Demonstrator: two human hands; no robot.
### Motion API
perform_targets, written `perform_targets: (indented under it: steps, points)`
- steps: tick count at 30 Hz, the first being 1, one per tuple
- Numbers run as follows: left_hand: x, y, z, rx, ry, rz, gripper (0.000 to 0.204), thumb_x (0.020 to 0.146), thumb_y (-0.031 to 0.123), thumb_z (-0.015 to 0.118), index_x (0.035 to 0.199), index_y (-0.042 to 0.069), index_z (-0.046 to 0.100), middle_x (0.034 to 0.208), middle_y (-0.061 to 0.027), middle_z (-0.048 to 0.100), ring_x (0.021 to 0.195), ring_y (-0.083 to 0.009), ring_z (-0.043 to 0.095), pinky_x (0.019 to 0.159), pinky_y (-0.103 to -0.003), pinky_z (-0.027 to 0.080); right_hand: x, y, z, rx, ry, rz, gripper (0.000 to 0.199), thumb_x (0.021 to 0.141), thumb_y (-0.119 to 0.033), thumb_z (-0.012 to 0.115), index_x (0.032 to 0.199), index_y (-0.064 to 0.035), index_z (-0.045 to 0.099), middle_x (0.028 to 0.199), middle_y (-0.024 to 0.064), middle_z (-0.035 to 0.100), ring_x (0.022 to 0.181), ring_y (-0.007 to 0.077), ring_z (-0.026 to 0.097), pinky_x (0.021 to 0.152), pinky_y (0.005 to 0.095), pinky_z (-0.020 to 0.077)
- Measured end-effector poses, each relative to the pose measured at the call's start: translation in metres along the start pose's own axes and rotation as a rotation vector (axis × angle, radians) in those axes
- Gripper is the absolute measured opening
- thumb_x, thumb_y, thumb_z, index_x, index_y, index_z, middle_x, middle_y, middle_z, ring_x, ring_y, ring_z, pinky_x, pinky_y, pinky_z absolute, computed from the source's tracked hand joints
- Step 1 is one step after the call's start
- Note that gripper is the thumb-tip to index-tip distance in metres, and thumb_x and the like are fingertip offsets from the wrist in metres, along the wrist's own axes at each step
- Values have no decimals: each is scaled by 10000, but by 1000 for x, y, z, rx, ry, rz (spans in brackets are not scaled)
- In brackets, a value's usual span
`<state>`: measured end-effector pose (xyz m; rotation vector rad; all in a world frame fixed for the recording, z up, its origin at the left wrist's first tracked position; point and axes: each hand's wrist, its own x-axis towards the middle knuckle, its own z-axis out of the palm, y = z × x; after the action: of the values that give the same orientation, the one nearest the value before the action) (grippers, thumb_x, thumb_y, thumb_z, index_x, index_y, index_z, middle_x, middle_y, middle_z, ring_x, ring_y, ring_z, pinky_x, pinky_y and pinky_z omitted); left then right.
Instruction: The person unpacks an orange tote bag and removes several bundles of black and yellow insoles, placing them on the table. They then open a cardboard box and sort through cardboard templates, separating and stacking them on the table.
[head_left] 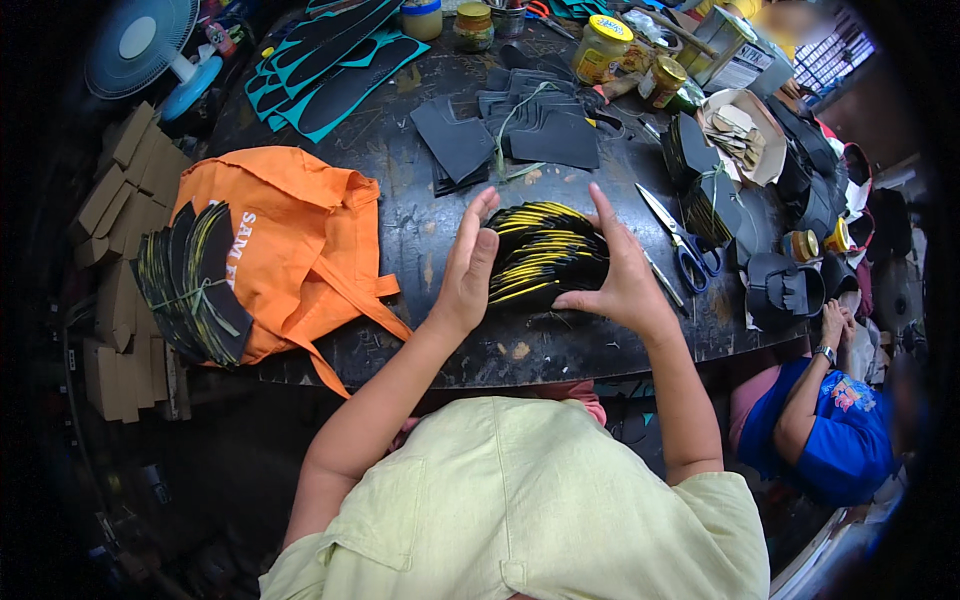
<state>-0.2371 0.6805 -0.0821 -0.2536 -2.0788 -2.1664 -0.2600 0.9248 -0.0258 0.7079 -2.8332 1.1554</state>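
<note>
A pile of black cut pieces with yellow edges (540, 260) lies on the dark worktable in front of me, its layers fanned. Along its left side stands my left hand (468, 268), fingers stretched upward. My right hand (630, 275) is at the right side, fingers and thumb spread wide, the thumb at the pile's near edge. Both hands frame the pile; whether they press on it I cannot tell. Just beyond are stacks of black flat pieces (555, 138) with a pale green tie strip (502, 150) over them. Blue-handled scissors (690, 250) lie to the right.
An orange cloth bag (300, 230) on the left bears a tied bundle of black and yellow pieces (190, 285). Several jars, including a yellow-lidded one (603, 50), stand at the back. A box of small pieces (745, 135) is at right, where a person in blue (830, 430) sits.
</note>
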Motion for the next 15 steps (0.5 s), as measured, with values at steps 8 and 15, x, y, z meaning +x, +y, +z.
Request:
perform_targets:
  steps: [8,15]
  points:
    - [31,-5,19,-150,-139,-6,996,1075,772,300,1667,-29,288,1686,-251,356,1601,-337,300,1309,-419,192,0,-3,27,-195,50,-35,1254,495,-460,1049,1544,-117,452,1464,137,595,1423,356,537,1199,674,310]
    - [17,15,17,33,-144,89,1095,1043,819,292,1696,-50,166,1743,-280,230,1635,-344,224,1322,-436,146,5,-13,15,-290,77,-66,1281,525,-457,1036,1590,-106,418,1500,166,573,1458,389,511,1214,712,291]
